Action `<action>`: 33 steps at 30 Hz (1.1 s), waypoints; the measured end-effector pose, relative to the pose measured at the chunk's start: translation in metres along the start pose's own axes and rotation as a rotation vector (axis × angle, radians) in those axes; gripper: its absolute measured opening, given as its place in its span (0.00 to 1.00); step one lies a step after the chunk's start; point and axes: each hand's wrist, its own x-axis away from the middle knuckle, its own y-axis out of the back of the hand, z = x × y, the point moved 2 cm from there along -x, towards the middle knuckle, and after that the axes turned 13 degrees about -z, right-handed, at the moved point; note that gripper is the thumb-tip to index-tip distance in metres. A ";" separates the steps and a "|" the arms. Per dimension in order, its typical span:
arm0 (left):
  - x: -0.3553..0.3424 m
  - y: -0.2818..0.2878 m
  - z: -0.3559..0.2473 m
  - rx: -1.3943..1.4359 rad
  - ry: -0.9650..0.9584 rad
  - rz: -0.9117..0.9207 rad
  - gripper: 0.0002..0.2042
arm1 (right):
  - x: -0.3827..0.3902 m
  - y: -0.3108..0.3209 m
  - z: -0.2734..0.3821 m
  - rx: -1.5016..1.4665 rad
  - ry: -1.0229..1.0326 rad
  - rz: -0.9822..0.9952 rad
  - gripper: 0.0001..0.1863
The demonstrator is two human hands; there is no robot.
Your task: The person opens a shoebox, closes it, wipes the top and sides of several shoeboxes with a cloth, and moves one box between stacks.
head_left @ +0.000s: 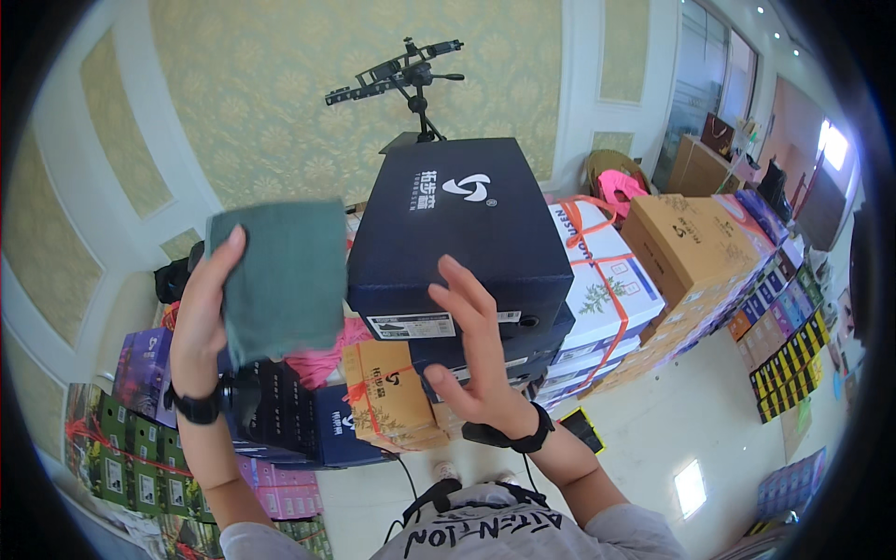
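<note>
My left hand (200, 322) is closed on the left edge of a folded green cloth (287, 280), thumb across its front. The cloth hangs roughly square beside the left side of a large dark blue shoe box (401, 238). That box has its lid on and tops a stack, with another dark box (439, 357) under it. My right hand (474, 359) holds nothing. Its fingers are apart in front of the top box's near face; whether they touch it I cannot tell. A dark band circles each wrist.
White boxes tied with orange cord (607, 271) and tan boxes (695, 238) are stacked at right. Below the cloth lie pink fabric (322, 353) and a tan box (387, 401). Green boxes (140, 457) stand at lower left. Behind the stack is a tripod with a mount (417, 79).
</note>
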 end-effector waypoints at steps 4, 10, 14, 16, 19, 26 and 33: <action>0.039 -0.071 0.003 -0.409 -0.154 0.502 0.23 | 0.014 -0.008 -0.017 -0.466 -0.165 -0.046 0.41; 0.039 -0.122 0.034 -0.819 -0.645 0.525 0.17 | 0.036 0.016 0.008 -1.086 -0.730 -0.082 0.45; 0.009 -0.150 0.063 -0.850 -0.823 0.470 0.18 | 0.065 0.057 0.010 -1.295 -1.352 -0.156 0.39; -0.009 -0.153 0.062 -0.862 -0.963 0.332 0.16 | 0.061 0.082 0.020 -1.440 -1.265 -0.303 0.36; -0.020 -0.157 0.067 -1.147 -1.198 0.134 0.17 | 0.058 0.124 0.033 -1.076 -0.947 -0.771 0.34; -0.028 -0.167 0.087 -1.210 -1.043 0.071 0.20 | 0.019 0.153 -0.032 -0.239 -0.924 -0.547 0.30; -0.036 -0.160 0.091 -1.205 -1.074 0.103 0.33 | -0.043 0.119 -0.100 -0.387 -0.881 -0.194 0.35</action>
